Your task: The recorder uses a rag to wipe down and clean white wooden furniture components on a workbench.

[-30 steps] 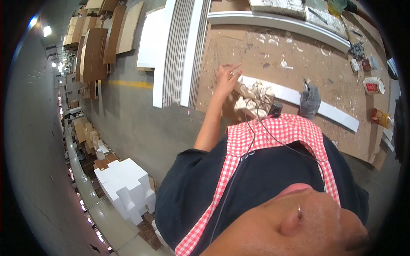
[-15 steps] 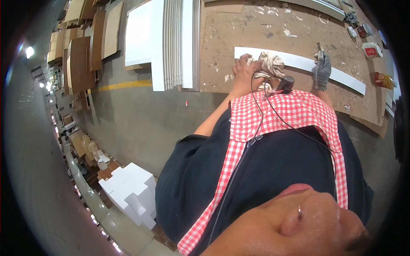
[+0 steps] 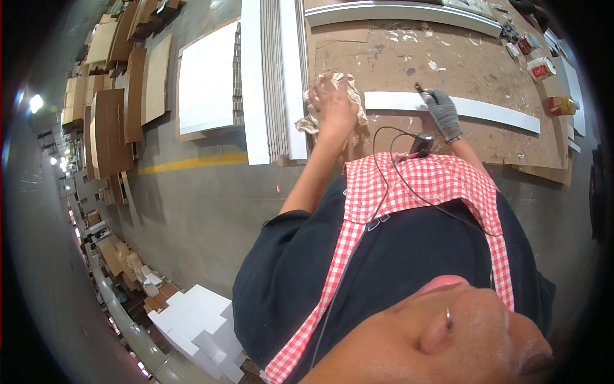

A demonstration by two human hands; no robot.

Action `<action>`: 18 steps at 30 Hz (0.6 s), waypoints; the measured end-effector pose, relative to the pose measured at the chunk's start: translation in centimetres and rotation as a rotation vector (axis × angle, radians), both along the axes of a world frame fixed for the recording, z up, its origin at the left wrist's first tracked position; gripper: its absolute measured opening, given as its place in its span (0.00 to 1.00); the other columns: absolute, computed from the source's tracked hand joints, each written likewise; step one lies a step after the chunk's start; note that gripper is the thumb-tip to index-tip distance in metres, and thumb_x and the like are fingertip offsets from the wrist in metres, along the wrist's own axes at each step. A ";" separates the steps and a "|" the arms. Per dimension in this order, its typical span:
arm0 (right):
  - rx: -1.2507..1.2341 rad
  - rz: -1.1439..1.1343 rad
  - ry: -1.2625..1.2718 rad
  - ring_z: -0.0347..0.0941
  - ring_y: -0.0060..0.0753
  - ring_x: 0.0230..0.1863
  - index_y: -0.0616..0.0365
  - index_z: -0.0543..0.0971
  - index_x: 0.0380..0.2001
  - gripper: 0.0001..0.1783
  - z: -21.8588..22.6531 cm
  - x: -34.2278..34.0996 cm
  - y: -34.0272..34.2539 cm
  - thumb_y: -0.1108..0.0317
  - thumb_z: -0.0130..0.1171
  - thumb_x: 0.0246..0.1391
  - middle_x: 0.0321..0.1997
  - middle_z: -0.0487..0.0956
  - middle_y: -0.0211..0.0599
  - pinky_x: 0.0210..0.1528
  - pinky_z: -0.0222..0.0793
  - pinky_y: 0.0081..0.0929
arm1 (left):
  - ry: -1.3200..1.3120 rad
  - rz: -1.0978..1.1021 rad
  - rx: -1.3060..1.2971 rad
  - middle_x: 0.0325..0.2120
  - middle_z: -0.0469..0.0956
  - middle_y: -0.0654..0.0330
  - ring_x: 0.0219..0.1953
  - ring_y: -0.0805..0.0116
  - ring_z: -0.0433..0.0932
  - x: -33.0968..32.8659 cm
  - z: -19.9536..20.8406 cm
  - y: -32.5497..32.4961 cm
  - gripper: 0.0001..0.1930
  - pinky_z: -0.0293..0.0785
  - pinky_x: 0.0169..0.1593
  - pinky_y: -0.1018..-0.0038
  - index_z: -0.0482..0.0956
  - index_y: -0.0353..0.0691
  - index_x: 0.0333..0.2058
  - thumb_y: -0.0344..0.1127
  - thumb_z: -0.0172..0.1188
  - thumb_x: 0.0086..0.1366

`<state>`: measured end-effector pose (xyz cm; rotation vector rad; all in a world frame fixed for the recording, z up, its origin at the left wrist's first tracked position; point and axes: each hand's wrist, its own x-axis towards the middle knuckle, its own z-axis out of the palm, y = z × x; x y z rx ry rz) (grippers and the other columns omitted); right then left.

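My bare left hand (image 3: 334, 107) is closed on a crumpled cream rag (image 3: 309, 121), pressing it near the left edge of the worktable. The rag lies past the left end of a long white strip (image 3: 395, 100) resting flat on the table. In a grey knit glove, my right hand (image 3: 442, 116) is over the strip's middle. It grips a thin, dark-tipped tool (image 3: 419, 88), whose exact kind I cannot make out. The glove hides part of the strip.
Stacked white panels (image 3: 295, 77) stand left of the brown worktable (image 3: 409, 67). Another long white piece (image 3: 409, 15) runs along the far side. Small containers (image 3: 541, 68) and a yellow-brown bottle (image 3: 563, 106) sit at the right. A black cable (image 3: 385, 169) hangs at my chest.
My left hand has moved left with the rag, off the white strip toward the stacked panels. My right hand has shifted left along the strip, still with the tool.
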<state>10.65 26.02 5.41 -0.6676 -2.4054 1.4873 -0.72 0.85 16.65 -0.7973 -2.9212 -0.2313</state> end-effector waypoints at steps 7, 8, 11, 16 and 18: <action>0.178 0.303 -0.222 0.75 0.48 0.40 0.57 0.78 0.38 0.16 2.9 -4.9 -7.1 0.56 0.55 0.55 0.37 0.78 0.46 0.45 0.70 0.40 | -0.316 0.031 0.026 0.47 0.69 0.55 0.56 0.56 0.62 0.7 -2.7 1.8 0.27 0.51 0.60 0.55 0.79 0.41 0.44 0.44 0.73 0.45; 0.213 0.316 -0.201 0.75 0.48 0.40 0.57 0.78 0.38 0.16 2.5 -5.0 -7.7 0.56 0.54 0.56 0.38 0.78 0.46 0.45 0.70 0.40 | -0.290 0.026 0.091 0.45 0.71 0.56 0.54 0.56 0.63 0.6 -2.9 1.6 0.24 0.53 0.57 0.56 0.81 0.41 0.41 0.42 0.74 0.44; 0.256 0.359 -0.189 0.74 0.49 0.42 0.56 0.76 0.38 0.16 2.6 -5.1 -8.5 0.55 0.53 0.56 0.40 0.76 0.47 0.45 0.69 0.41 | -0.261 0.079 0.082 0.44 0.72 0.56 0.54 0.56 0.64 0.5 -3.3 1.8 0.24 0.53 0.58 0.57 0.82 0.43 0.41 0.42 0.74 0.44; 0.323 0.394 -0.140 0.73 0.50 0.41 0.57 0.74 0.37 0.15 2.5 -5.7 -8.1 0.55 0.52 0.57 0.38 0.75 0.48 0.45 0.69 0.42 | -0.290 -0.028 0.140 0.43 0.73 0.56 0.52 0.54 0.65 -0.2 -4.1 2.0 0.26 0.55 0.57 0.56 0.81 0.44 0.43 0.41 0.74 0.42; 0.331 0.398 -0.131 0.73 0.50 0.42 0.57 0.74 0.37 0.15 2.5 -5.9 -8.1 0.55 0.52 0.57 0.38 0.75 0.49 0.45 0.69 0.42 | -0.304 -0.021 0.199 0.42 0.74 0.56 0.52 0.53 0.65 -0.3 -4.8 2.1 0.25 0.55 0.56 0.55 0.82 0.44 0.42 0.41 0.75 0.41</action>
